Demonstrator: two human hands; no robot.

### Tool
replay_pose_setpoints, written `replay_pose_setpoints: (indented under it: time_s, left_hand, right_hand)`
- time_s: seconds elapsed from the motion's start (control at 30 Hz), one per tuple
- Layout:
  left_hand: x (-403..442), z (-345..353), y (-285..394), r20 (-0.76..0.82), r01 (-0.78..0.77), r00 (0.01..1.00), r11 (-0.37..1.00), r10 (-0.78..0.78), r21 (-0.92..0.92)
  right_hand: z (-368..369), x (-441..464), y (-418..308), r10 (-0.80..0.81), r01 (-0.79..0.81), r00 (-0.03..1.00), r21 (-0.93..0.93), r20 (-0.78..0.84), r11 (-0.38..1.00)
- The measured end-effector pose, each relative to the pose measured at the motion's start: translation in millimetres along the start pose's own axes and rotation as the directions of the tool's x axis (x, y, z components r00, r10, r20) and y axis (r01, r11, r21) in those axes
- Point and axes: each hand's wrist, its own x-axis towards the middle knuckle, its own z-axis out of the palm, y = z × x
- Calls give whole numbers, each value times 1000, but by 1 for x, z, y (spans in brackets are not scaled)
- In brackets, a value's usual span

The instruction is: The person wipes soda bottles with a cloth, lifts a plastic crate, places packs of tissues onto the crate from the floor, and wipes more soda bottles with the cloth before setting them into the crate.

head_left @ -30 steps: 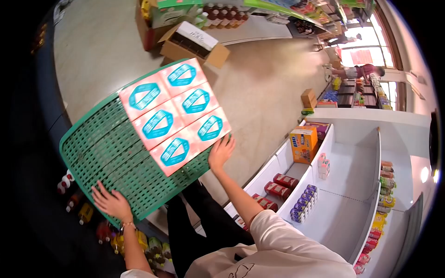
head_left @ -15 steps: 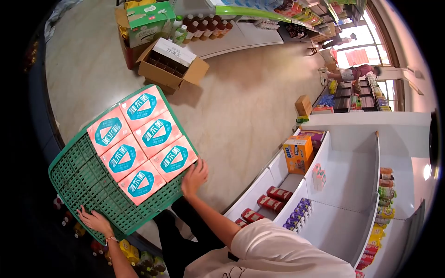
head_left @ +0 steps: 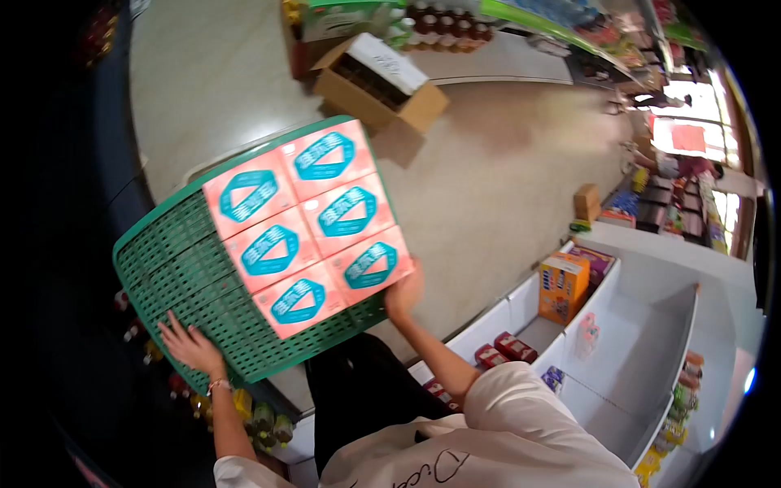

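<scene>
A green plastic basket [head_left: 171, 281] with a mesh bottom is held tilted in front of my body. Several pink tissue packs [head_left: 272, 249] with blue labels lie in two rows against its far right side. The near left part of its mesh is bare. My left hand [head_left: 191, 346] holds the basket's near left side, fingers spread over the mesh. On the right side, beside the closest pack, my right hand [head_left: 404, 291] grips the rim; its fingertips are partly hidden.
An open cardboard carton [head_left: 370, 89] stands on the floor ahead, near bottled drinks [head_left: 446, 28]. White shelving [head_left: 626, 350] on my right holds an orange box [head_left: 563, 286] and red packs [head_left: 514, 348]. Yellow and green bottles [head_left: 262, 419] are low at left. A person [head_left: 691, 167] bends by distant shelves.
The view has shifted, so the floor and shelves sit differently. The basket and both hands appear farther right and nearer, with the same grip and the packs in the same layout.
</scene>
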Motion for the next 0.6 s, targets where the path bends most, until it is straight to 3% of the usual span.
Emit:
replay_pose_setpoints:
  time_s: [0.1,0.4,0.6]
  left_hand:
    - [-4,-2,1,17,24,1000,999,-25,20]
    - [-10,-14,13,-32,72,997,990,-77,-125]
    - [-16,-3,9,-177,23,983,985,-54,-170]
  right_hand:
    - [13,5,18,-51,42,995,-104,-88,994]
    - [5,9,7,-101,92,989,-82,-105,992]
    - [8,14,10,-168,161,979,-74,-113,984]
